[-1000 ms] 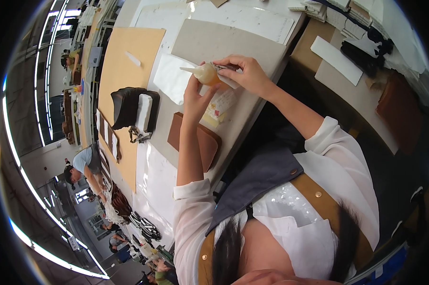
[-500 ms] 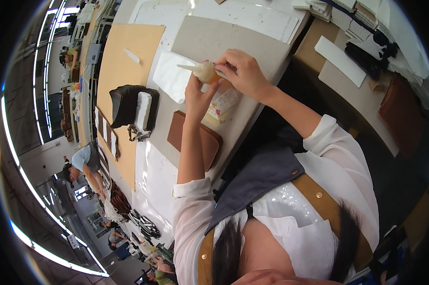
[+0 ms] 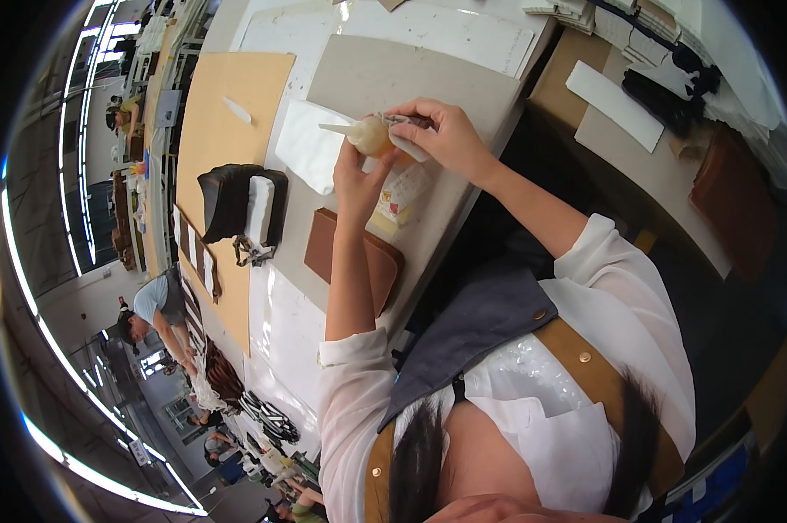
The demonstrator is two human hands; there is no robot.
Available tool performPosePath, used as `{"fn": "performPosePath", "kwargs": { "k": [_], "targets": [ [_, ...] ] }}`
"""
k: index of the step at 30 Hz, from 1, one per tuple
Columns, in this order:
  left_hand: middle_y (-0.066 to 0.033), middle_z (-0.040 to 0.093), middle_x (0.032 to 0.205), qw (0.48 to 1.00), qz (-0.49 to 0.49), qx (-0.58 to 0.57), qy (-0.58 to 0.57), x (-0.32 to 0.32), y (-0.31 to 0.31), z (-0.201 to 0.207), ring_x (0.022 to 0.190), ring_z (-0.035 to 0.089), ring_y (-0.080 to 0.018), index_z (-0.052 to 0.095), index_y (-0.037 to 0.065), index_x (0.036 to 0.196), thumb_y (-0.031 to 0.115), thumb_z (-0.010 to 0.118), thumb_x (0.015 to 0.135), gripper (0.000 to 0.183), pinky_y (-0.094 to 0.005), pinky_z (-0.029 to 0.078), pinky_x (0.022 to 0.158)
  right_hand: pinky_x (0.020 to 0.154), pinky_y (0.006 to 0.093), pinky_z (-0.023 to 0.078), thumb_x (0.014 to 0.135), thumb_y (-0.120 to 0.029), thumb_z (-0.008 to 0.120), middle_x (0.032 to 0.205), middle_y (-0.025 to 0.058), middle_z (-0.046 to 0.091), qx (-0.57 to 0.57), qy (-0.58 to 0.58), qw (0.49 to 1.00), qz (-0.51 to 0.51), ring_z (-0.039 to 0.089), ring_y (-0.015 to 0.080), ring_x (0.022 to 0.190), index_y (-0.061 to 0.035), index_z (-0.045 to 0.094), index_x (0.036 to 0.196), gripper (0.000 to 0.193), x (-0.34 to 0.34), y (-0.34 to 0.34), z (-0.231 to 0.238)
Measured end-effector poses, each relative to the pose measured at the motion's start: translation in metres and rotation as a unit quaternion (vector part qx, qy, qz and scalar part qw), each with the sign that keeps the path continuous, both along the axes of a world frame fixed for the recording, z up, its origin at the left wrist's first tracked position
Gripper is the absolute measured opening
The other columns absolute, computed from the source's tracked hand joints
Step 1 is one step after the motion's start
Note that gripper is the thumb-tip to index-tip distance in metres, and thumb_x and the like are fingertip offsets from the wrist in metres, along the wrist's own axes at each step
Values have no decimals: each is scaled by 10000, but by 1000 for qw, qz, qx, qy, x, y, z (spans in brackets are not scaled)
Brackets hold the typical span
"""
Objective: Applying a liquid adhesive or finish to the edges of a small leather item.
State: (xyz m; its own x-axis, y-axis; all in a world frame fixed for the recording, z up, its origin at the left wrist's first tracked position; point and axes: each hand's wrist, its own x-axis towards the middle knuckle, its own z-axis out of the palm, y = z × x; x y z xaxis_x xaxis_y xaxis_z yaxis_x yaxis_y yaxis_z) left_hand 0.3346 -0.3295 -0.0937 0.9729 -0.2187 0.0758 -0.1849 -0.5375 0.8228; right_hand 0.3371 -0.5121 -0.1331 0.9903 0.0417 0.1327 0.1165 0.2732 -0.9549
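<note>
My left hand (image 3: pixel 357 179) is raised over the table and grips a small amber squeeze bottle (image 3: pixel 372 137) from below. The bottle's white pointed nozzle (image 3: pixel 332 128) points left. My right hand (image 3: pixel 446 135) comes in from the right and meets the bottle's back end. Its fingers pinch a small white strip (image 3: pixel 409 150) against the bottle. Both hands hover above a grey board (image 3: pixel 411 74) on the worktable. A small printed packet (image 3: pixel 400 193) lies just under them.
A brown leather piece (image 3: pixel 359 261) lies at the table's near edge beside my left forearm. To the left are a white sheet (image 3: pixel 302 148), a black bag part with a white insert (image 3: pixel 241 205) and a tan board (image 3: pixel 223 122). Another person (image 3: pixel 154 301) bends over far left.
Both hands stay together at the bottle. The bottle and fingers have shifted only slightly.
</note>
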Motion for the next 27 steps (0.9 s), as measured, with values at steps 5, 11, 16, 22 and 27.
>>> {"fn": "performPosePath", "kwargs": {
  "k": [5, 11, 16, 22, 27],
  "targets": [
    [-126, 652, 1249, 1000, -2, 3, 4, 1, -2, 2, 1170, 632, -220, 533, -7, 1366, 116, 792, 856, 585, -346, 502, 997, 726, 280, 527, 913, -30, 659, 894, 58, 669, -39, -109, 992, -57, 655, 166, 830, -48, 717, 1090, 187, -6, 6, 6],
    [-127, 659, 1231, 1000, 0, 8, -3, 0, -5, 4, 1160, 637, -225, 534, -9, 1360, 149, 794, 863, 583, -347, 505, 991, 722, 362, 519, 884, -28, 666, 865, 86, 652, -150, -208, 957, -137, 627, 281, 817, -32, 663, 922, 38, 3, 7, 7],
    [-128, 659, 1228, 999, 8, 43, -16, -1, -3, 3, 1160, 637, -227, 533, -17, 1356, 193, 802, 863, 600, -349, 502, 993, 721, 385, 515, 878, -49, 667, 838, 92, 632, -212, -254, 928, -173, 615, 284, 822, -30, 631, 873, 41, 8, 12, 11],
    [-133, 658, 1232, 999, 3, 51, 5, -1, -2, -2, 1169, 633, -223, 527, -30, 1363, 201, 806, 859, 620, -348, 495, 1003, 706, 354, 520, 886, -76, 674, 826, 113, 669, -209, -146, 961, -108, 651, 276, 754, -5, 673, 893, 72, 42, 8, -5],
    [-132, 657, 1247, 1000, -12, -10, -5, 1, -6, 2, 1178, 629, -213, 509, -20, 1398, 166, 806, 853, 647, -346, 495, 1005, 720, 266, 510, 898, -117, 705, 804, 45, 700, -74, -25, 996, -40, 647, 123, 745, -25, 730, 1035, 167, 41, -9, -13]
  ]
}}
